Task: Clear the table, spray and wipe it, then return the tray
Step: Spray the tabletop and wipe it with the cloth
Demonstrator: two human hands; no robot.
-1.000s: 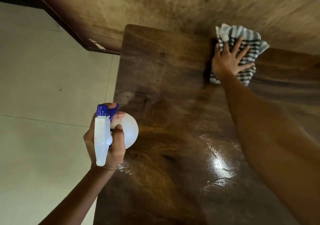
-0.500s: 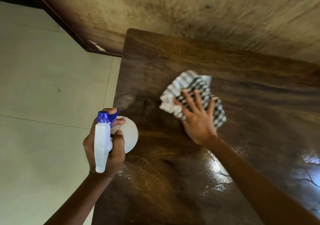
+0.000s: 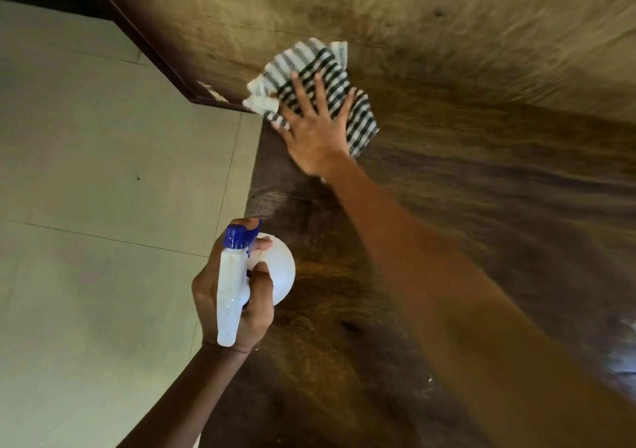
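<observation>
The dark wooden table [image 3: 481, 206] fills the right side of the view, its surface shiny and wet in places. My right hand [image 3: 315, 127] lies flat with fingers spread on a black-and-white striped cloth [image 3: 309, 69], pressing it onto the table's far left corner. My left hand [image 3: 234, 292] grips a white spray bottle [image 3: 275, 268] with a blue nozzle, held upright over the table's left edge. No tray is in view.
A pale tiled floor [image 3: 103, 206] lies to the left of the table. A wooden wall [image 3: 378, 7] rises right behind the table's far edge, with a dark skirting board [image 3: 165, 65] running along its foot.
My right hand has slid the cloth from the far right, through the table's middle, up to the far left corner. My left hand has kept the spray bottle almost still.
</observation>
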